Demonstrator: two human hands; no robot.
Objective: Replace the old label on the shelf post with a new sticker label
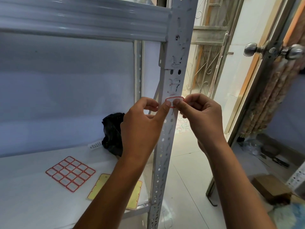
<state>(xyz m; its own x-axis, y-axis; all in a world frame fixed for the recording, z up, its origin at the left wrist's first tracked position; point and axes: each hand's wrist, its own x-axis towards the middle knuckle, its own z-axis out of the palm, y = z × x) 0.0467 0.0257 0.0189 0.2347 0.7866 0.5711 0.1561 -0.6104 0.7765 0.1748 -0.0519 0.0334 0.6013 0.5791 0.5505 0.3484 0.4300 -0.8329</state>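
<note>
Head view: at frame centre, both thumbs press a red-bordered sticker label (174, 101) against the shelf post (166, 138); left hand (142, 126) and right hand (203, 116) have their fingers curled.

Two hands (142, 128) (203, 116) — one label (174, 101), two sheets (70, 173) (132, 195), two doorknobs (251, 49) (295, 51).

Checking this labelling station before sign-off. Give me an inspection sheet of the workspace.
Surface: white shelf board, lit, partly covered.
Job's things: red-bordered sticker label on the shelf post; torn label remnants above it; sheet of red-bordered labels and yellow backing sheet on the shelf.
Clutter: crumpled black bag; small white strip.
Hands: left hand and right hand, both thumbs pressing the label.
Cables: nothing seen.
Surroundings: door with knob; metal grille; cardboard box on tiled floor.
</note>
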